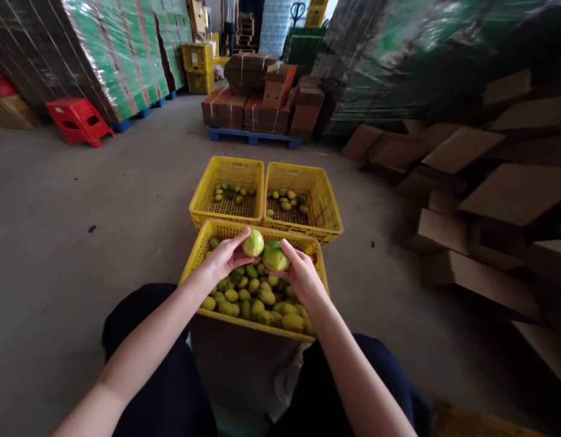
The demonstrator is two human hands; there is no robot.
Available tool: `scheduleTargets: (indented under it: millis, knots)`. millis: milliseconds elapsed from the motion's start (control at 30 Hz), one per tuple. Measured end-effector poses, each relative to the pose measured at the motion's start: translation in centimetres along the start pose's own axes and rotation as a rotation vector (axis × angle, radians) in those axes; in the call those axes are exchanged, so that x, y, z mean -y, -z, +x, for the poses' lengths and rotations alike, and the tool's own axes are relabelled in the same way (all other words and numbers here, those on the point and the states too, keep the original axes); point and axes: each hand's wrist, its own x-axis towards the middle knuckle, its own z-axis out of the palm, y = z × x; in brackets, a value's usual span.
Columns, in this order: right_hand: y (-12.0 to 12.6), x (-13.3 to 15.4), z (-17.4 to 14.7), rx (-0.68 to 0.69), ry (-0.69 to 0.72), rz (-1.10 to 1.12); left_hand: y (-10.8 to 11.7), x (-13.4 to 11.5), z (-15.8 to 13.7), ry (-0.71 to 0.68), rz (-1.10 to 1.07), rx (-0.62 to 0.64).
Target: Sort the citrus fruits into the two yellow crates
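Around you spreads a grey concrete floor (144,200), with a film-wrapped green stack (120,54) at the far left and a second wrapped stack (375,73) at the far right. Below that one, a loose heap of cardboard boxes (466,149) fills your right side. Straight ahead, a blue pallet (253,138) carries bundled flat cartons (223,112). Nearer you are three yellow crates: the near crate (257,329) in front of your knees, well covered with green and yellow fruits (244,295), and beyond it the far left crate (239,170) and far right crate (298,175), side by side, each with only a few fruits on its bottom. A red stool (77,115) stands off to the left. Your left hand (224,258) grips a pale green fruit (253,243), thumb on its upper side; your right hand (301,270) grips a darker green fruit (276,257). Both are held above the near crate, just beside each other.
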Motion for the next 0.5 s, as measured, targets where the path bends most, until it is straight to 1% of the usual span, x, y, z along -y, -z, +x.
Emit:
scheduleTargets:
  millis: [67,133,333,400,500]
  knots:
    - [-0.13,0.13,0.13,-0.005,-0.09,0.076,-0.37,-0.06,-0.13,0.09,-0.037,-0.035]
    - [-0.25,0.3,0.2,-0.025,-0.131,0.136,-0.72,-0.03,-0.25,0.145,-0.068,-0.049]
    - [-0.36,0.51,0.54,-0.053,-0.246,0.18,-1.11,0.39,-0.25,0.172,-0.125,-0.068]
    - [-0.4,0.45,0.6,-0.049,-0.256,0.195,-1.12,0.45,-0.21,0.167,-0.137,-0.075]
    - [-0.5,0.41,0.52,-0.054,-0.205,0.208,-1.1,0.52,-0.17,0.161,-0.144,-0.071]
